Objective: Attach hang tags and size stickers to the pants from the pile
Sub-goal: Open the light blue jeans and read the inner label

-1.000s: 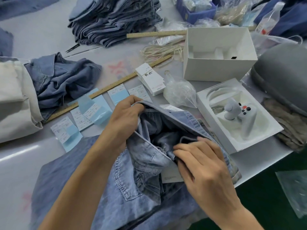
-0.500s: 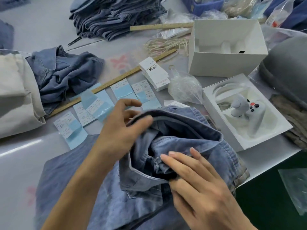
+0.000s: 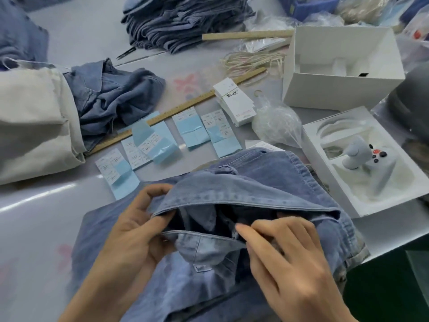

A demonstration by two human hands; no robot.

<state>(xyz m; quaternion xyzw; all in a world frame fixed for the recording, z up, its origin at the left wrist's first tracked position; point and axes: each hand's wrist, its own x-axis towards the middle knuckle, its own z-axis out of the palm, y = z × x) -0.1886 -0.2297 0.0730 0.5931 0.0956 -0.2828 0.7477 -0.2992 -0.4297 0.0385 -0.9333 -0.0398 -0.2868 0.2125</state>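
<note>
Pants [image 3: 267,182] lie on the table [image 3: 34,217], waistband gaping. Left hand [image 3: 137,228] pinches the waistband's left end between curled fingers and thumb. Right hand [image 3: 290,256] pinches the near edge, fingers close together, tips tucked inside.

Bright, even light; soft focus, edges bowed.

We've got the blue denim pants [image 3: 243,201] flat on the tabletop [image 3: 34,217], waistband gaping open toward us. Blue-backed size stickers [image 3: 192,129] in a row just behind, white hang tags [image 3: 234,103] stacked beside them. Folded pants pile [image 3: 181,19] far back. Sticker print too blurred to read.
</note>
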